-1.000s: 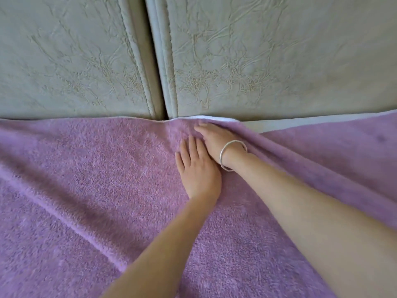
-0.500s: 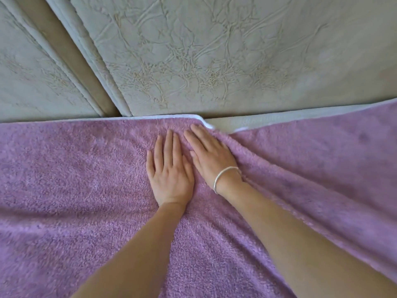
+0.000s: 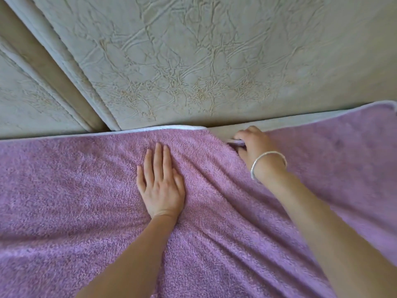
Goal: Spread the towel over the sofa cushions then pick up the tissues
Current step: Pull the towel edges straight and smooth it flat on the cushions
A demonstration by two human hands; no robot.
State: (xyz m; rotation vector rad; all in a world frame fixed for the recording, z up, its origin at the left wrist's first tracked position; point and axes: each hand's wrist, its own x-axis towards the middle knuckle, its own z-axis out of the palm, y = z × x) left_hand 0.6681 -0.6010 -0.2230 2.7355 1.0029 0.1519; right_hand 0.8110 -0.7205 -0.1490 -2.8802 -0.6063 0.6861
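A purple fluffy towel (image 3: 75,190) with a white edge covers the sofa seat and fills the lower half of the head view. My left hand (image 3: 161,183) lies flat on it, fingers straight, pressing near the back edge. My right hand (image 3: 253,145), with a silver bangle on the wrist, curls its fingers round the towel's white back edge where a fold runs toward the lower right. A strip of bare seat cushion (image 3: 300,122) shows behind that fold. No tissues are in view.
The sofa's pale, creased back cushions (image 3: 193,61) rise right behind the towel. A gap between two back cushions (image 3: 53,78) runs diagonally at the upper left.
My right hand has slid right from beside the left hand and taken hold of the towel's back edge. The left hand stays flat on the towel. The view has shifted slightly.
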